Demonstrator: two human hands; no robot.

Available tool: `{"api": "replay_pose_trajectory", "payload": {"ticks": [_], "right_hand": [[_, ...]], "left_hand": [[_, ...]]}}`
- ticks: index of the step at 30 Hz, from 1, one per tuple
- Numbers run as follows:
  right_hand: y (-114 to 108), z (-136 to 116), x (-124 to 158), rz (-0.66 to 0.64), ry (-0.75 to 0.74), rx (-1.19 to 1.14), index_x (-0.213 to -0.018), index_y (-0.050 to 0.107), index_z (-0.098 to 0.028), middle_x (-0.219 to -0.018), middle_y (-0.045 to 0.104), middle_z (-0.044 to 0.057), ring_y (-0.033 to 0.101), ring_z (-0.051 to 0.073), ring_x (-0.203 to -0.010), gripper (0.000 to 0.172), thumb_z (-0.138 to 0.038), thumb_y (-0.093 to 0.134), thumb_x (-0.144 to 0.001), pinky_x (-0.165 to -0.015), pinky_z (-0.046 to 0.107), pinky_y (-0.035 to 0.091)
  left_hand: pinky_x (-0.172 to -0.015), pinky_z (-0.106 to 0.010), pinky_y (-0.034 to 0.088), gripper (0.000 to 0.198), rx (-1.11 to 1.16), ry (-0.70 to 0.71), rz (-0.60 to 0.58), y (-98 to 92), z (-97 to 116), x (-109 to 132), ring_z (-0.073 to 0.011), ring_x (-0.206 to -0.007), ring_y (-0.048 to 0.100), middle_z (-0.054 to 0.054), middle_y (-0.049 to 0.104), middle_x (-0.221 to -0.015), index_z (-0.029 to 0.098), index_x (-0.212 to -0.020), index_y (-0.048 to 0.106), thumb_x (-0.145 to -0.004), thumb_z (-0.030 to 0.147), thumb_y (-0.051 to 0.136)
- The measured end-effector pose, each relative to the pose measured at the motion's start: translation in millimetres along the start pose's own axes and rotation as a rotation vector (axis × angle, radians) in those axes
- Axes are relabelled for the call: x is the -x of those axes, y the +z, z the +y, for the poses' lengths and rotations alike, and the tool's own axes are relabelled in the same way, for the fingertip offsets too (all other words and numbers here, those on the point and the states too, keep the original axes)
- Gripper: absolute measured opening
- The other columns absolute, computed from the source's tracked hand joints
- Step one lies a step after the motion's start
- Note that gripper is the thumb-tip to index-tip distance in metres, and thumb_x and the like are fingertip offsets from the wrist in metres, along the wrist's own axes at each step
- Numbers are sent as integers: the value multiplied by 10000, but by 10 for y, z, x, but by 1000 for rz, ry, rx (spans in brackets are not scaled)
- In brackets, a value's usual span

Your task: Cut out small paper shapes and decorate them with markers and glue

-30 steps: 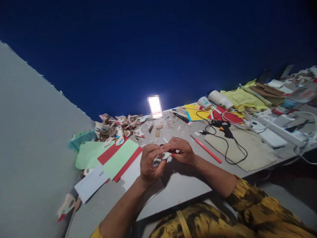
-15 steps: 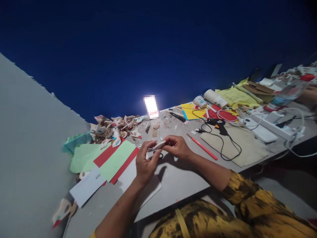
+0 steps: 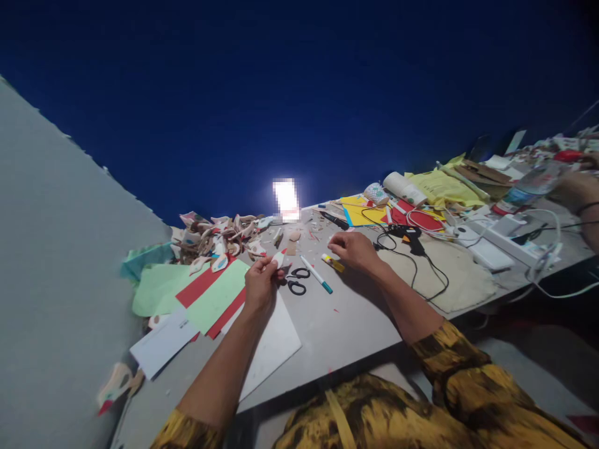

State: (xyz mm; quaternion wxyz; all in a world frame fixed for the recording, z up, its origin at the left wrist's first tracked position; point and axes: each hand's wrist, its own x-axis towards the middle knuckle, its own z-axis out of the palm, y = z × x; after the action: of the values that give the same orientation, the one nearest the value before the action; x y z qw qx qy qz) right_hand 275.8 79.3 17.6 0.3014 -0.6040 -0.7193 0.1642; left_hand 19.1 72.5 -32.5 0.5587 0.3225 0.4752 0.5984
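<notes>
My left hand [image 3: 260, 284] pinches a small white cut-out piece with red on it [image 3: 279, 256], held just above the table. Right beside it lie black-handled scissors [image 3: 296, 287], their blades partly behind my fingers. My right hand [image 3: 352, 247] is closed in a pinch over the table, and whatever is between its fingertips is too small to make out. Just below those fingers lies a small yellow tube [image 3: 333, 262]. A white marker with a teal end [image 3: 317, 274] lies between my two hands.
Piled cut-outs [image 3: 219, 240] stand at the left, behind green and red paper sheets [image 3: 218, 299]. To the right are a glue gun [image 3: 412, 238] with its cord, a cloth [image 3: 461, 280], a power strip [image 3: 510, 240] and a bottle [image 3: 528, 187]. Another person's hand [image 3: 578, 187] reaches in at the far right.
My hands have moved apart: the left went left and down with the cut-out, the right moved right and up. Scissors, marker and yellow tube have come into sight; the red pen is now hidden.
</notes>
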Motion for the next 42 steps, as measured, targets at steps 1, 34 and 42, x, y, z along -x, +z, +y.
{"api": "replay_pose_trajectory", "payload": {"ticks": [1, 34, 42], "right_hand": [[37, -35, 22, -64, -39, 96, -863, 776, -206, -843, 768, 51, 652, 190, -769, 139, -238, 645, -894, -668, 280, 378], [180, -381, -39, 153, -39, -1101, -825, 522, -234, -575, 548, -74, 495, 110, -456, 286, -413, 745, -840, -463, 245, 425], [681, -370, 218, 113, 104, -783, -895, 648, -207, -746, 683, 8, 604, 146, -600, 263, -469, 665, -905, -567, 269, 482]], "left_hand": [[-500, -243, 482, 405, 11, -5, -9, 0, -11, -6, -120, -495, 586, 24, 639, -599, 151, -946, 629, -632, 293, 842], [-394, -186, 341, 295, -38, -54, 26, 25, 8, 77, -86, -380, 473, 60, 604, -529, 198, -841, 567, -620, 250, 755], [-500, -199, 454, 244, -95, -65, 44, 61, -50, 90, -94, -510, 589, 15, 687, -710, 174, -885, 654, -654, 210, 726]]}}
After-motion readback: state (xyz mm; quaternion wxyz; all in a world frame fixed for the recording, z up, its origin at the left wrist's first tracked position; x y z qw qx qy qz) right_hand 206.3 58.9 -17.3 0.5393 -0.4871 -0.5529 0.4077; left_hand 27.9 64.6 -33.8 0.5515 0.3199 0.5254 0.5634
